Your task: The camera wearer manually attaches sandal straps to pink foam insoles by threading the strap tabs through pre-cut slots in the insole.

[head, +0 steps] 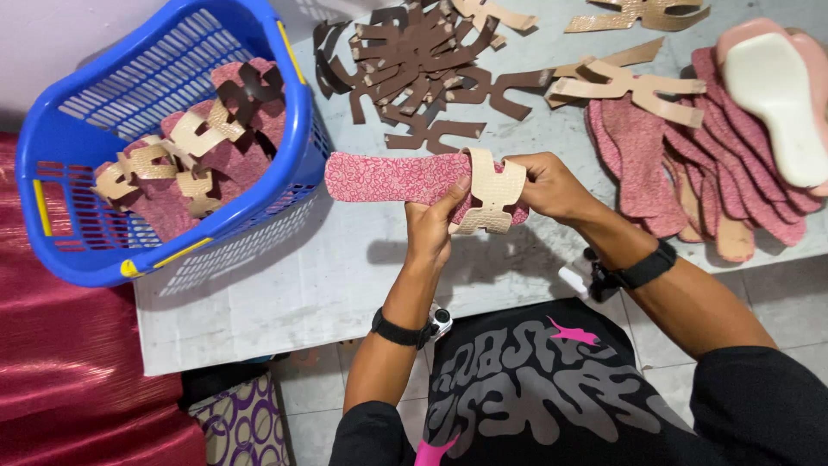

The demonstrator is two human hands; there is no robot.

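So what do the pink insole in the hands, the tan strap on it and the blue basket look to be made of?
Pink insole: probably a thin board or foam sheet faced with crackle-patterned pink material; it stays flat while held at one end.
Tan strap: likely synthetic leather, matte and embossed, bending smoothly around the insole.
Blue basket: moulded plastic, glossy, with slotted walls.

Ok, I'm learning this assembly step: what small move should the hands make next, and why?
Probably snug the tan strap square across the pink insole: it wraps one end, pinched by the left hand and right hand, but looks slightly skewed.
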